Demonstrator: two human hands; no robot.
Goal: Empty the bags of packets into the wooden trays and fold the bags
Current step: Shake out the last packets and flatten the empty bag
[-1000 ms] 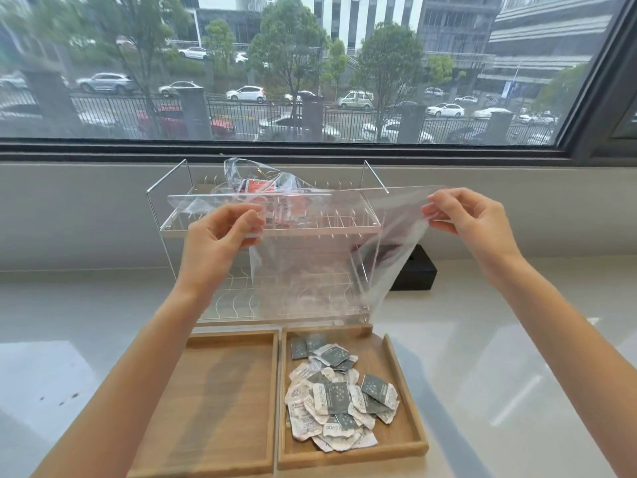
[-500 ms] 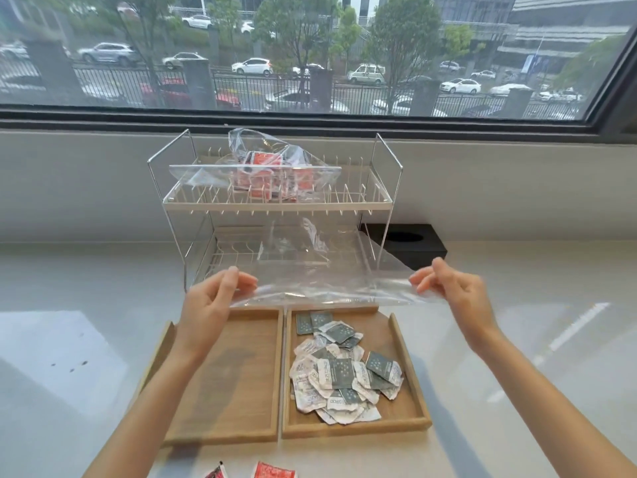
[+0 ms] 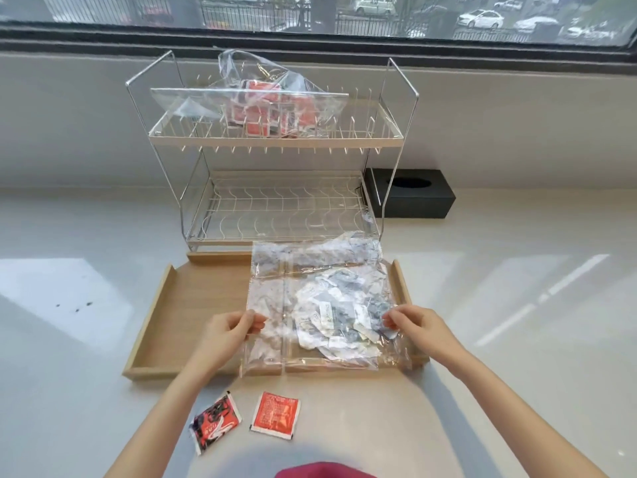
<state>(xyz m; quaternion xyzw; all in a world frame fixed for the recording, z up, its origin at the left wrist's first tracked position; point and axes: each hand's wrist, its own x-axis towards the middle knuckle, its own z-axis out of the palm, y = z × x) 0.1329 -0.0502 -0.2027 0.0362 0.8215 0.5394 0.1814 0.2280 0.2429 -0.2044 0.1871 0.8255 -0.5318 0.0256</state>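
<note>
An empty clear plastic bag (image 3: 272, 298) lies spread flat over the two wooden trays. My left hand (image 3: 229, 331) pinches its left edge and my right hand (image 3: 413, 324) pinches its right edge. Beneath it, the right tray (image 3: 401, 281) holds a heap of grey-and-white packets (image 3: 339, 315). The left tray (image 3: 186, 305) shows bare wood. A second clear bag with red packets (image 3: 269, 108) rests on the top shelf of the wire rack (image 3: 275, 141).
Two loose red packets (image 3: 275, 415) lie on the white counter in front of the trays. A black tissue box (image 3: 412, 198) stands right of the rack. The window sill wall runs behind. A pink garment (image 3: 324, 470) shows at the bottom edge.
Both hands brought the empty bag down from in front of the rack and laid it flat across the trays. The view has tilted down, showing the two red packets on the counter.
</note>
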